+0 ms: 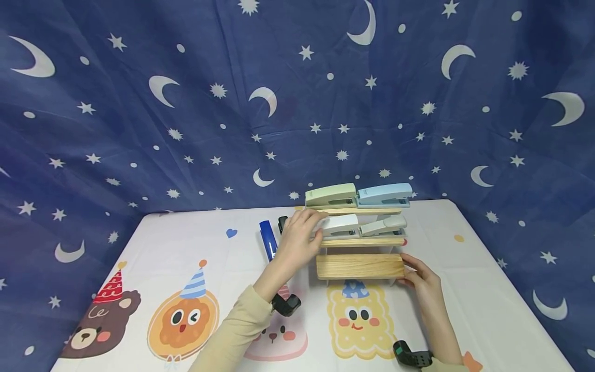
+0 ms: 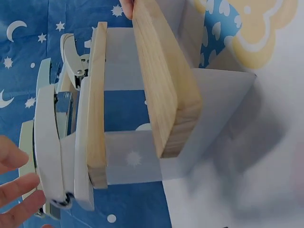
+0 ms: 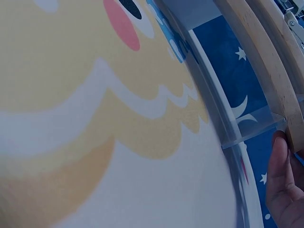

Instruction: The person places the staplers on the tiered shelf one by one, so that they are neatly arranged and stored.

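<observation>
A tiered stand with wooden boards and clear supports holds several staplers. Its lowest board (image 1: 360, 266) is bare, and my right hand (image 1: 425, 281) grips that board's right end, thumb on one side and fingers on the other. My left hand (image 1: 299, 237) is at the left end of the white stapler (image 1: 341, 226) on the middle board (image 2: 96, 109). In the left wrist view its fingers (image 2: 21, 187) are spread at that stapler; firm contact is unclear. A pale grey stapler (image 1: 383, 226) sits beside it. On the top board are a green stapler (image 1: 330, 195) and a light blue stapler (image 1: 386, 194).
To the left of the stand, a dark blue stapler (image 1: 268, 238) lies on the white, cartoon-printed tablecloth (image 1: 125, 330), partly behind my left forearm. A black object (image 1: 282, 222) is mostly hidden by my left hand. Behind the table hangs a blue curtain (image 1: 297, 103).
</observation>
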Demonstrator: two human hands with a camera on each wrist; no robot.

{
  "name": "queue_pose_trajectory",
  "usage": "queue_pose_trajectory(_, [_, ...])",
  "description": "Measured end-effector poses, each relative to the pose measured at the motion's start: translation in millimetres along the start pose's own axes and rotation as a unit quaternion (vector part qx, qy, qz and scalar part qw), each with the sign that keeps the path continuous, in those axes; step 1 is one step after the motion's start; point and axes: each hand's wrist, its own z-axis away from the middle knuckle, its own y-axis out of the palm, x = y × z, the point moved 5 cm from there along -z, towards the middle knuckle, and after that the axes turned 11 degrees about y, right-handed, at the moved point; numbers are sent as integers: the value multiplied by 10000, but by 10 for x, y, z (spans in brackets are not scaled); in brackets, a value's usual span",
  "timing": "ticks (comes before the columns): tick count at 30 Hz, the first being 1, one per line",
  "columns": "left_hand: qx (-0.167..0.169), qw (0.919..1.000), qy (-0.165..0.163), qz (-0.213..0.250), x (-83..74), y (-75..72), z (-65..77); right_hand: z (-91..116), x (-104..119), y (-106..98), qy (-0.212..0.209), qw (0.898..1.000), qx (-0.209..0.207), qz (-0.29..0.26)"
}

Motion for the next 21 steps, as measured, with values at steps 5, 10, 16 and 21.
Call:
queue_pose_trajectory(5, [-305, 9991, -189, 207, 62, -50, 95, -2, 0, 2, -9, 10000, 22, 94])
queue_pose_trajectory(10, [-574, 9967, -447, 349, 146, -86, 197, 10, 35, 8, 65, 9998, 93, 187])
queue_pose_trajectory(16, [-785, 9924, -811, 494, 254, -105, 293, 23, 44, 12, 59, 9997, 144, 195])
queue_pose_trajectory(21, [-922, 9883, -1028, 644, 337, -93, 367, 9, 21, 9, 111, 9997, 100, 183])
